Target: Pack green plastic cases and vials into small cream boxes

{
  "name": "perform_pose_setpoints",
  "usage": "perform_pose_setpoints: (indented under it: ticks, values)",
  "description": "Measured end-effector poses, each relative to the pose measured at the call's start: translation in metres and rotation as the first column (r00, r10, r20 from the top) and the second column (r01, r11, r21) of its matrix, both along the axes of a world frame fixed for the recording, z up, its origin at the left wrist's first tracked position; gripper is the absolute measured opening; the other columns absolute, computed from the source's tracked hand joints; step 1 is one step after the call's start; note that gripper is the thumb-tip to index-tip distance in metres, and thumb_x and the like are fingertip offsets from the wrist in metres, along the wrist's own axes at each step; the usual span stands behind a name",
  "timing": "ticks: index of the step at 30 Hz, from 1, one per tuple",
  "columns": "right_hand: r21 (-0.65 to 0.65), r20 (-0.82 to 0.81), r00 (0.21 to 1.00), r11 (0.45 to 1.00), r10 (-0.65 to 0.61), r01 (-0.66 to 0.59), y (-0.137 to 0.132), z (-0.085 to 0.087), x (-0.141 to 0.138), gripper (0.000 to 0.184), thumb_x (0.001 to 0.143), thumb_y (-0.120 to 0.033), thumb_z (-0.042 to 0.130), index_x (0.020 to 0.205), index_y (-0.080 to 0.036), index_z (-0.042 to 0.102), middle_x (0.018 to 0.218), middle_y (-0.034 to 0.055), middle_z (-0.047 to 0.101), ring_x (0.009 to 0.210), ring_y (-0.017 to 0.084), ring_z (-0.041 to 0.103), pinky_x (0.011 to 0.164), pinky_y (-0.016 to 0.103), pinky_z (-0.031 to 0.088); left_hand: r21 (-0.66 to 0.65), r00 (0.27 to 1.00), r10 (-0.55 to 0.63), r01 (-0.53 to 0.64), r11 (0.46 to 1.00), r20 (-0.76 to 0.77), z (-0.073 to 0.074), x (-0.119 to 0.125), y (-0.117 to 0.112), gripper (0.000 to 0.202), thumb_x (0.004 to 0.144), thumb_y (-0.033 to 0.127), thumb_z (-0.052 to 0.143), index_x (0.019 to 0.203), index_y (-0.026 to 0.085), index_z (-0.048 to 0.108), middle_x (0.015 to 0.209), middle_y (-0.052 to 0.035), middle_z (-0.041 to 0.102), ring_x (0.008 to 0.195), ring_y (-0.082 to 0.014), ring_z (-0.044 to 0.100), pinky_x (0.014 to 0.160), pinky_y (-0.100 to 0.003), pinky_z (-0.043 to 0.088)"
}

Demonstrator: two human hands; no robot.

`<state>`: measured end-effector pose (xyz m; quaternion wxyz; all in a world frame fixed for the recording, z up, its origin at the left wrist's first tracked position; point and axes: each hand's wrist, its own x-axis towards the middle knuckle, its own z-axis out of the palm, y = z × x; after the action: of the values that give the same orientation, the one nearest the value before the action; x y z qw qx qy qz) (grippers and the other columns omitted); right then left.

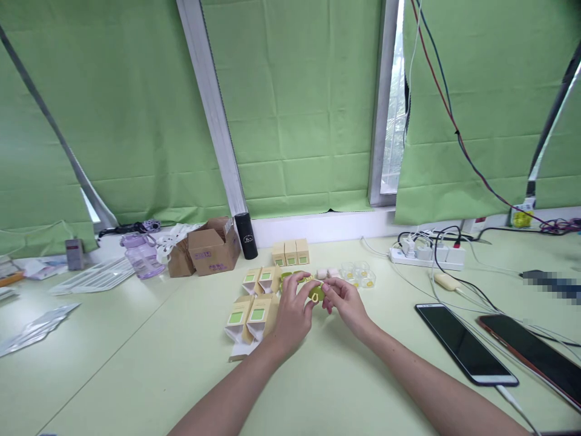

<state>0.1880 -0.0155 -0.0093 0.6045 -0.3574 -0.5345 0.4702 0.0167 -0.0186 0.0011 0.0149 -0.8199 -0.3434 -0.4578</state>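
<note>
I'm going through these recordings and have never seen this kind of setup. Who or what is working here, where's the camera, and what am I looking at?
There's no machine: you see a person's bare left hand and right hand. The single picture comes from a camera worn on their head, looking forward and down. Both hands hold a small green piece between their fingertips. On the table are small boxes beside the left hand, a carton farther back, and phones and a power strip off to the right.
</note>
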Motion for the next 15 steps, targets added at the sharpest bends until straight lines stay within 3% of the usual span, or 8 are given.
perform_pose_setpoints:
  ticks: [5, 8, 9, 11, 13, 15]
  values:
    - [0.049, 0.126, 0.991, 0.998, -0.035, 0.029, 0.001, 0.001, 0.006, 0.050, 0.091, -0.069, 0.061, 0.094, -0.020, 0.069, 0.069, 0.0033, 0.068, 0.058, 0.018, 0.060, 0.051, 0.029, 0.043, -0.019, 0.998, -0.020, 0.021, 1.000, 0.061, -0.002, 0.000, 0.003, 0.042, 0.095, 0.013, 0.061, 0.134, 0.029, 0.061, 0.130, -0.0101, 0.059, 0.128, -0.0285, 0.052, 0.109, -0.049, 0.049]
    - [0.137, 0.380, 0.895, 0.971, -0.233, 0.195, 0.002, 0.001, 0.016, 0.036, 0.099, -0.053, 0.054, 0.103, -0.021, 0.071, 0.075, 0.0042, 0.071, 0.067, 0.020, 0.062, 0.063, 0.032, 0.045, -0.096, 0.992, -0.021, 0.033, 0.995, 0.127, -0.003, 0.000, 0.004, 0.041, 0.095, 0.020, 0.067, 0.134, 0.030, 0.061, 0.130, -0.0094, 0.059, 0.128, -0.0286, 0.052, 0.109, -0.048, 0.048]
    - [0.188, 0.496, 0.804, 0.945, -0.326, 0.268, 0.003, 0.002, 0.021, 0.029, 0.099, -0.046, 0.055, 0.106, -0.022, 0.071, 0.077, 0.0042, 0.072, 0.071, 0.022, 0.063, 0.067, 0.034, 0.045, -0.127, 0.988, -0.017, 0.036, 0.991, 0.150, -0.003, 0.000, 0.005, 0.041, 0.094, 0.022, 0.069, 0.133, 0.030, 0.061, 0.130, -0.0090, 0.060, 0.128, -0.0285, 0.053, 0.109, -0.048, 0.047]
    - [0.339, 0.693, 0.523, 0.864, -0.497, 0.372, 0.006, 0.004, 0.031, 0.021, 0.098, -0.031, 0.056, 0.107, -0.023, 0.073, 0.088, 0.0069, 0.074, 0.085, 0.025, 0.063, 0.074, 0.037, 0.043, -0.180, 0.980, -0.001, 0.038, 0.983, 0.200, -0.002, 0.001, 0.006, 0.040, 0.092, 0.023, 0.071, 0.131, 0.030, 0.063, 0.128, -0.0082, 0.061, 0.127, -0.0283, 0.054, 0.109, -0.047, 0.046]
    - [0.461, 0.788, 0.263, 0.817, -0.556, 0.347, 0.010, 0.006, 0.042, 0.021, 0.096, -0.021, 0.056, 0.104, -0.021, 0.075, 0.098, 0.0117, 0.073, 0.098, 0.030, 0.059, 0.081, 0.040, 0.040, -0.225, 0.968, 0.020, 0.038, 0.974, 0.251, -0.001, 0.002, 0.007, 0.039, 0.091, 0.024, 0.072, 0.129, 0.030, 0.065, 0.126, -0.0077, 0.062, 0.125, -0.0283, 0.055, 0.109, -0.046, 0.046]
    - [0.502, 0.828, 0.078, 0.796, -0.555, 0.338, 0.015, 0.006, 0.052, 0.022, 0.093, -0.015, 0.058, 0.105, -0.019, 0.077, 0.106, 0.0158, 0.071, 0.105, 0.033, 0.055, 0.085, 0.042, 0.036, -0.267, 0.953, 0.044, 0.040, 0.963, 0.300, 0.000, 0.002, 0.009, 0.038, 0.091, 0.027, 0.073, 0.128, 0.030, 0.066, 0.126, -0.0076, 0.064, 0.124, -0.0282, 0.057, 0.107, -0.045, 0.046]
